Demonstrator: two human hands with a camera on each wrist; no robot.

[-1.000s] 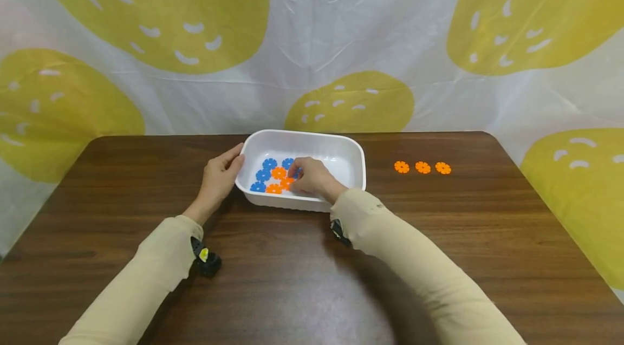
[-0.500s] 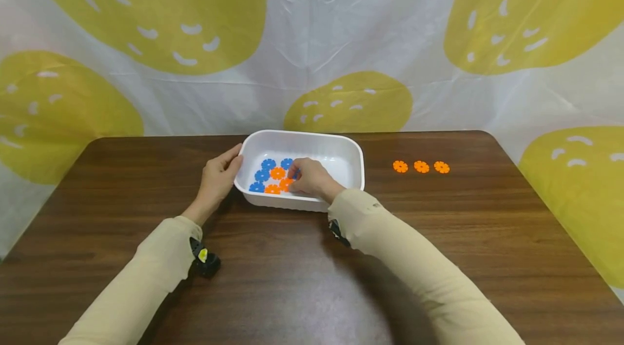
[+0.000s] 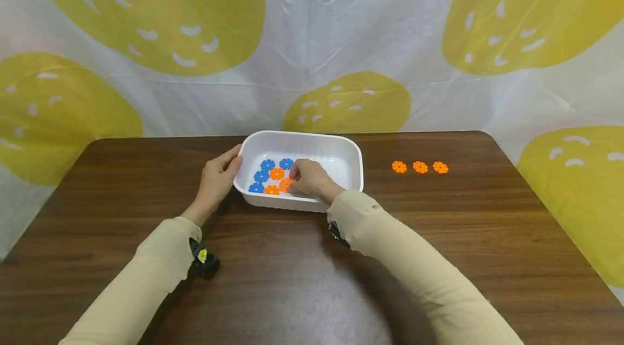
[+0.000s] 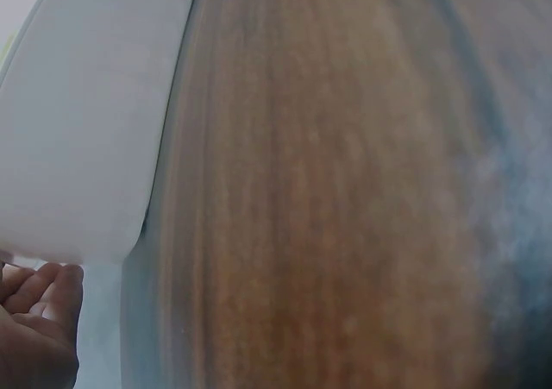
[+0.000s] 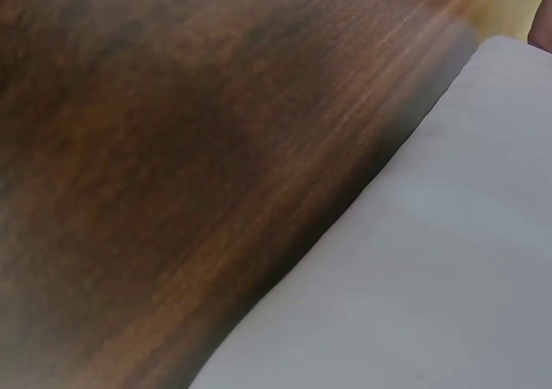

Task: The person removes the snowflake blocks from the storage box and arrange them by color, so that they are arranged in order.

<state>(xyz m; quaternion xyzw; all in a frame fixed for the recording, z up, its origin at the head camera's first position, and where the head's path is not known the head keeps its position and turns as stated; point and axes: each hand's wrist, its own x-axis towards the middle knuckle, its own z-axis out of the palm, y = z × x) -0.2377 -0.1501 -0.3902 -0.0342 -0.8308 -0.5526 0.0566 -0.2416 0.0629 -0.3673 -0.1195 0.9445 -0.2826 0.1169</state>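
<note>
A white plastic tub (image 3: 341, 142) sits on the table, with blue (image 3: 267, 165) and orange (image 3: 277, 174) notched plastic discs lying flat on its floor toward the left. My left hand (image 3: 216, 178) holds the tub's left end, thumb near the rim; the left wrist view shows its curled fingers (image 4: 52, 298) against the tub's end. Reaching over the near wall, my right hand (image 3: 312, 178) has its fingers curled down inside the tub. Its fingertips pinch at the edge of an orange notched disc (image 3: 286, 185), partly covered by the fingers.
Three orange discs (image 3: 420, 167) lie in a row on the brown wooden table (image 3: 292, 280), right of the tub. A white cloth with yellow shapes (image 3: 312, 36) hangs behind the table's far edge. The tub's outer wall (image 5: 414, 260) fills much of the right wrist view.
The right fingers have shifted slightly right in the tub, and the orange disc at their tips moved a little with them. A blue patch by the fingers is out of sight now. The left hand stays put.
</note>
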